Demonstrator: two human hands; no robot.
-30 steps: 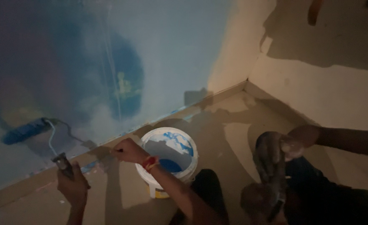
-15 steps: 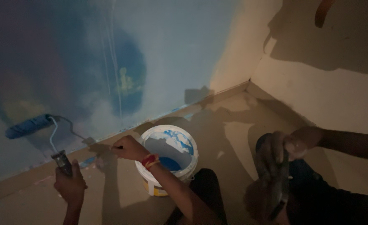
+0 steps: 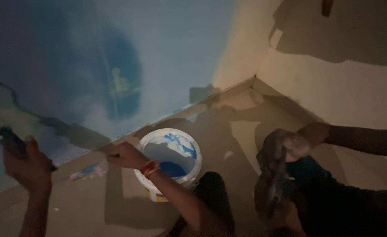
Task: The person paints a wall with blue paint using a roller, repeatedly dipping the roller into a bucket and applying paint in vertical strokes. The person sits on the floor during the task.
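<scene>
Holding the dark handle [image 3: 8, 141] tight, your left hand [image 3: 30, 164] is up at the far left, close to the blue wall [image 3: 114, 66]. Your fingers wrap right round the handle, so it sits firm against the wall. Only the end of the tool shows; the rest runs off the left edge, so you cannot see what is on its tip.

Your right hand [image 3: 124, 155] is near the middle, low down where the wall meets the floor. It is curled and looks pinched at the tips, but the picture is too dark to tell if it grips anything small. A red and yellow band [image 3: 148, 167] goes round that wrist.

Just right of that hand stands a white bucket [image 3: 158, 186]. It sits upright on the floor, near the wall, so it is easy to reach. Blue paint [image 3: 172, 169] lies at the bottom and blue smears mark the inside.

The wall is blue on the left and pale on the right, where paint has not gone. A darker blue patch sits in the middle. Small blue spots [image 3: 86, 172] lie on the tan floor [image 3: 228, 127] by the bottom edge, left of your right hand.

At the right, another person sits low on the floor in dark clothes. Their hand [image 3: 299, 141] is closed on a dark, limp cloth or bag [image 3: 273, 171] that hangs down. They are well apart from your hands and the bucket.
</scene>
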